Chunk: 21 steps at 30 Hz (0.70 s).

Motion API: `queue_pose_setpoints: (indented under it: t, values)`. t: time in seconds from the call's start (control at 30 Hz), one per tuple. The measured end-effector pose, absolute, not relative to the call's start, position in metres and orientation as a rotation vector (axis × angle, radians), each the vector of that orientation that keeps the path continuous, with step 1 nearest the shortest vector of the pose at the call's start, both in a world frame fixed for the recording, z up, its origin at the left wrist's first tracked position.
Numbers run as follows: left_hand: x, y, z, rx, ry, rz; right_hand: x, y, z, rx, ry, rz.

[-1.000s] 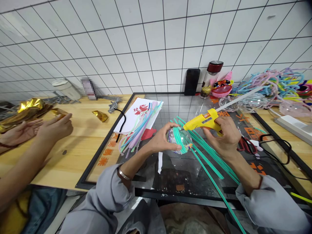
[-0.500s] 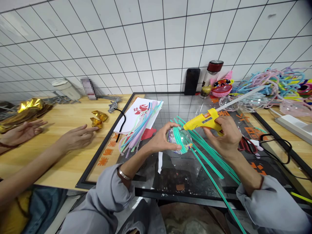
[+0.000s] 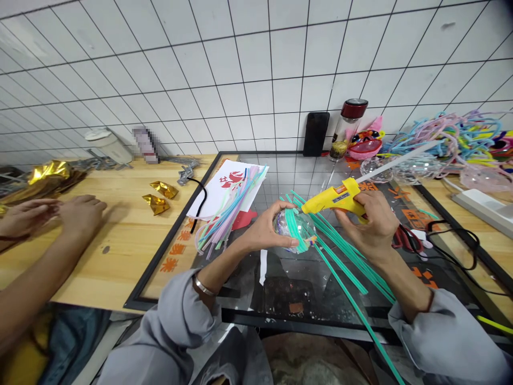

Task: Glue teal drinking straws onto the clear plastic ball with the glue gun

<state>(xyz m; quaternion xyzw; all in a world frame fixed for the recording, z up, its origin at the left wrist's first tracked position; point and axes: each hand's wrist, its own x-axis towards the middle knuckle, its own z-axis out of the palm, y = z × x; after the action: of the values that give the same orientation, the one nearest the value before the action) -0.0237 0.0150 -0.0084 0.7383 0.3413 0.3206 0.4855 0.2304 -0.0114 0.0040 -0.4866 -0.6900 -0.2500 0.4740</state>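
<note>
My left hand (image 3: 269,227) is wrapped round a clear plastic ball (image 3: 306,229) with green strips (image 3: 295,227) across it. A yellow glue gun (image 3: 331,200) is in my right hand (image 3: 377,224), its nozzle touching or just beside the top of the ball. A long whitish glue stick (image 3: 401,160) sticks out of the gun's back. Several green pipe cleaners (image 3: 340,251) lie on the dark glass under and right of the ball; one long one (image 3: 360,315) runs from near the ball over the front edge.
Pastel pipe cleaners (image 3: 230,214) lie on white paper (image 3: 208,190). A phone (image 3: 316,133) and glass bottle (image 3: 342,131) stand by the wall. Red-handled scissors (image 3: 406,239), a black cable (image 3: 475,246) and a power strip (image 3: 487,208) are right. A co-worker's hands (image 3: 82,211) are left, near gold pieces (image 3: 157,205).
My hands, the ball and the glue gun stay almost still. The co-worker's hand has drawn back left from the gold pieces, which now lie apart on the table.
</note>
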Motion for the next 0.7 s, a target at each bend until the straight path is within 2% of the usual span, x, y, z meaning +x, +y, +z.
queue_pose_setpoints:
  t: [0.7]
  values:
    - [-0.0239, 0.0158, -0.0095, 1.791, 0.814, 0.786, 0.2320, -0.0113, 0.0037, -1.107, -1.713, -0.645]
